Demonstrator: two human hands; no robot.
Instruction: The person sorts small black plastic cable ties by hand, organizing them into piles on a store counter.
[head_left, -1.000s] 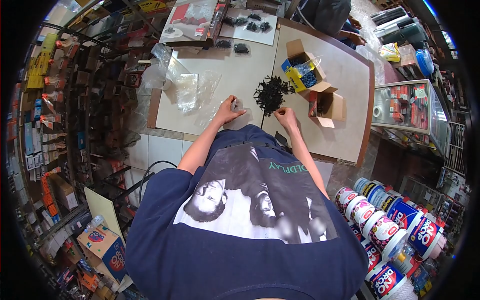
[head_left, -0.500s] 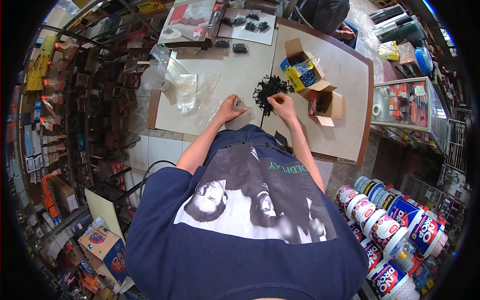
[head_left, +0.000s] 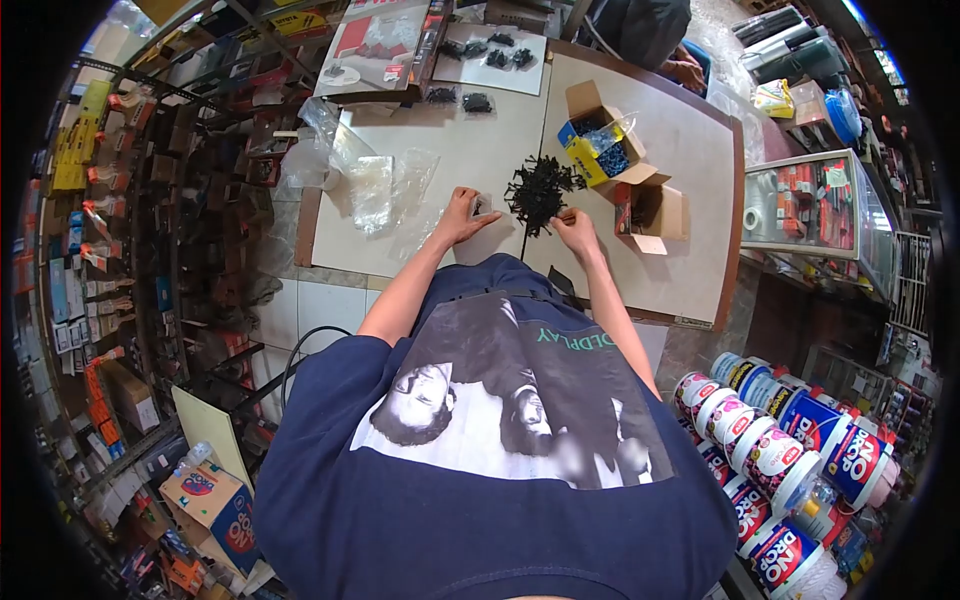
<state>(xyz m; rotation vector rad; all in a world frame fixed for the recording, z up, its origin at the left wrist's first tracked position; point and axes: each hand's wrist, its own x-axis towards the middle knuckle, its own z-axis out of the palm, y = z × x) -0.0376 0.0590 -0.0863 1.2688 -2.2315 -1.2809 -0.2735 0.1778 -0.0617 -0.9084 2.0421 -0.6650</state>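
Observation:
My left hand (head_left: 462, 218) is closed around a small clear plastic bag (head_left: 482, 206), fingers and thumb curled about it, just left of the seam in the tabletop. To its right lies a heap of small black screws (head_left: 535, 195). At the heap's lower right edge is my right hand (head_left: 577, 233), with thumb and fingertips pinched together. Whatever sits between those fingertips is too small to make out. Left of my left hand, loose clear plastic bags (head_left: 412, 185) lie beside a flat stack of clear bags (head_left: 373, 190).
A yellow-and-blue carton (head_left: 590, 165) holding small blue pieces stands behind the heap, near an open brown box (head_left: 655, 212). Filled packets of black pieces (head_left: 478, 102) lie at the back by a large printed box (head_left: 375, 50). Another person's hand (head_left: 686, 72) shows beyond the table.
My right hand has shifted from over the heap's right side down toward its near edge. My left hand stays almost in place with the plastic bag.

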